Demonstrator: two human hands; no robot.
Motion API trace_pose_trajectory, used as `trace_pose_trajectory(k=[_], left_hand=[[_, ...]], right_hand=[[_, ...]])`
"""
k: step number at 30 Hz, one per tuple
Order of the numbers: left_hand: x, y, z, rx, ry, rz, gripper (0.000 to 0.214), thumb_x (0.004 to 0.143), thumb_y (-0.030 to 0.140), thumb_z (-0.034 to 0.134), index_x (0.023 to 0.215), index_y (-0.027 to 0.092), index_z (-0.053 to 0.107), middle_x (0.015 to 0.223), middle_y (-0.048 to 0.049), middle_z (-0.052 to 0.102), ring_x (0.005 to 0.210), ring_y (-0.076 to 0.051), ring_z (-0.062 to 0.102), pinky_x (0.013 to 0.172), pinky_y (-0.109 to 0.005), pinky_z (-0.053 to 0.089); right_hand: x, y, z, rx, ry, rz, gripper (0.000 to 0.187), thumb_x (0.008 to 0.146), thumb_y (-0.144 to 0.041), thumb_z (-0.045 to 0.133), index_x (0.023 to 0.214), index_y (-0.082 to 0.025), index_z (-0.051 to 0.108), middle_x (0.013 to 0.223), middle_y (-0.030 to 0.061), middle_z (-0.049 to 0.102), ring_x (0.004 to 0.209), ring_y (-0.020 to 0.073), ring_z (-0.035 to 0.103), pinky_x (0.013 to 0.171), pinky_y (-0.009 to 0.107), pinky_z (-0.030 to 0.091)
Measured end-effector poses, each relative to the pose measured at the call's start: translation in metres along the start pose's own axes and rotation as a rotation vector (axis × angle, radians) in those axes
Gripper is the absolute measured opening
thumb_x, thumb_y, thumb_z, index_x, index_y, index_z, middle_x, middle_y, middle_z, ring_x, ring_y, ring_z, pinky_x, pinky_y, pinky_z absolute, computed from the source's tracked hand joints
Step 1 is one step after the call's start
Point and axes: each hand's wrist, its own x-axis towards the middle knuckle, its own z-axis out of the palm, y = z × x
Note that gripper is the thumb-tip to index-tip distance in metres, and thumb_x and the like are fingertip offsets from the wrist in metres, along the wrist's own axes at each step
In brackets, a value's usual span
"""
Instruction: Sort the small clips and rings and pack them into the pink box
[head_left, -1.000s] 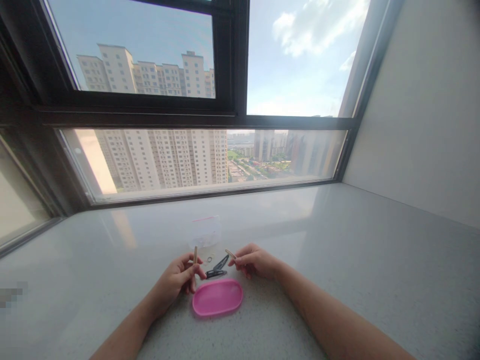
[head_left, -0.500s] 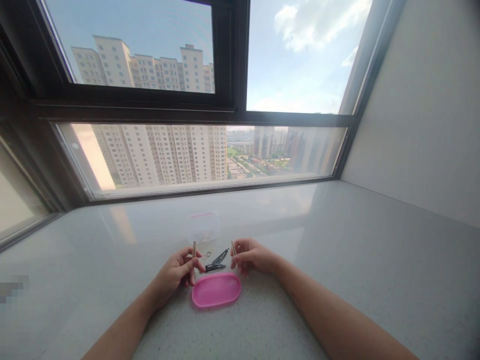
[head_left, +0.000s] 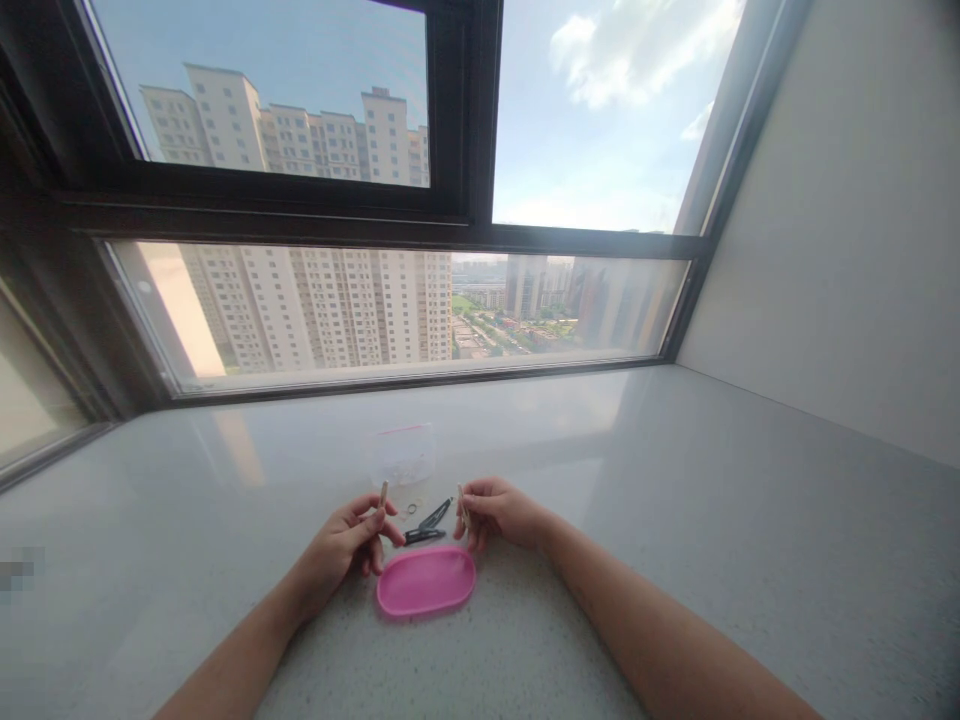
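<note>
My left hand (head_left: 346,543) pinches a small tan stick-like piece (head_left: 383,493) that points upward. My right hand (head_left: 499,510) pinches a second tan piece (head_left: 463,508), held nearly upright. Between the two hands, dark hair clips (head_left: 427,527) lie on the grey stone sill (head_left: 675,480). A pink oval tray (head_left: 426,583) rests on the sill just in front of both hands, and I see nothing inside it. A small metal ring (head_left: 411,509) lies beside the clips.
A clear zip bag (head_left: 405,455) with a pink seal lies beyond the hands. The window frame (head_left: 420,380) runs along the far edge of the sill. A pale wall (head_left: 840,250) closes off the right side.
My right hand has turned its tan piece from slanting to nearly upright and drawn slightly toward the clips. The left hand keeps its piece raised. The view shifted a little.
</note>
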Motion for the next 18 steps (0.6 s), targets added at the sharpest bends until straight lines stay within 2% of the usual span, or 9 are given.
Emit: trace_pose_trajectory(k=[10,18], left_hand=[[-0.0037,0.003,0.0005,-0.07,0.011,-0.022,0.023,0.083,0.037,0.051,0.092,0.015,0.052,0.075,-0.008,0.07,0.043,-0.009,0.055,0.037,-0.017,0.034],[-0.0024,0.0044,0.001,-0.06,0.024,-0.036,0.018,0.083,0.03,0.048,0.09,0.014,0.05,0.074,-0.0085,0.07,0.043,-0.01,0.056,0.038,-0.018,0.035]], right_hand=[[-0.0001,-0.003,0.0022,0.021,0.023,0.018,0.032,0.073,-0.037,0.063,0.088,-0.011,0.053,0.069,0.0075,0.066,0.05,0.0146,0.062,0.044,0.024,0.049],[-0.0007,-0.0057,0.0046,-0.015,0.038,0.021,0.024,0.07,-0.031,0.061,0.082,-0.012,0.052,0.068,0.007,0.066,0.049,0.0147,0.062,0.043,0.024,0.049]])
